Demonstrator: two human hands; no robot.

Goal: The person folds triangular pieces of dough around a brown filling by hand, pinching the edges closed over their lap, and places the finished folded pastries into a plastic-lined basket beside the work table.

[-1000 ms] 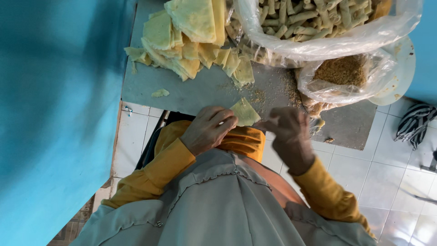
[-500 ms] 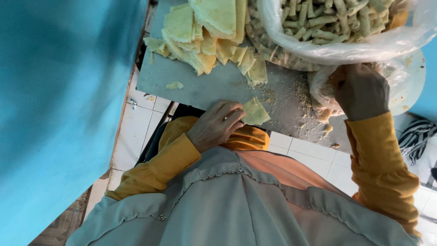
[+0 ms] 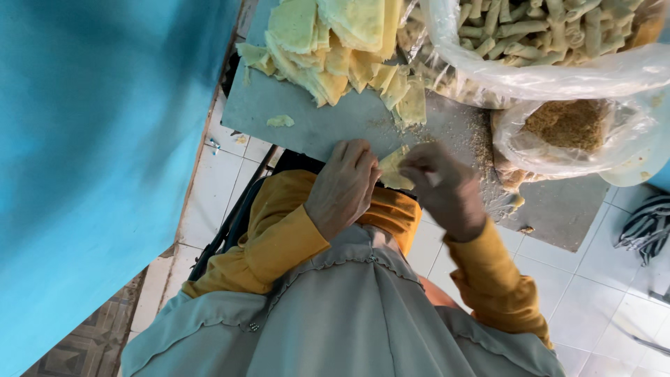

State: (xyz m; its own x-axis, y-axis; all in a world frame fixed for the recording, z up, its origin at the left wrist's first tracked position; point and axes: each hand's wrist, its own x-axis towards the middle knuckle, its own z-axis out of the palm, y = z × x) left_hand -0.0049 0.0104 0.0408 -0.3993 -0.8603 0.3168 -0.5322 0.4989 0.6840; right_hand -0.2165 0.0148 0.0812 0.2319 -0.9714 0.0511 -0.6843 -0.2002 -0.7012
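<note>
Wrapper: thin pale-yellow pastry sheet [image 3: 393, 169] — at the near edge of the grey worktop [image 3: 314, 126], between both hands.
Left hand [image 3: 343, 185]: fingers curled, pressing the sheet.
Right hand [image 3: 441, 188]: pinching its other side.
Farther: stacked yellow sheets [image 3: 335, 42] — clear bags of rolled sticks [image 3: 551, 35] and crumbs [image 3: 569, 129].

Your right hand [image 3: 443, 188] is motion-blurred, so you can't tell its finger positions or grip. Your left hand [image 3: 343, 185] covers the near edge of the yellow wrapper piece [image 3: 392, 171], most of which is hidden between both hands. The stack of wrappers [image 3: 335, 42] is cut off by the top edge. The bag of rolled sticks [image 3: 544, 42] runs out top and right. The bag of crumbs [image 3: 569, 129] is hazy through plastic. The striped cloth [image 3: 645, 223] is clipped at the right edge.
</note>
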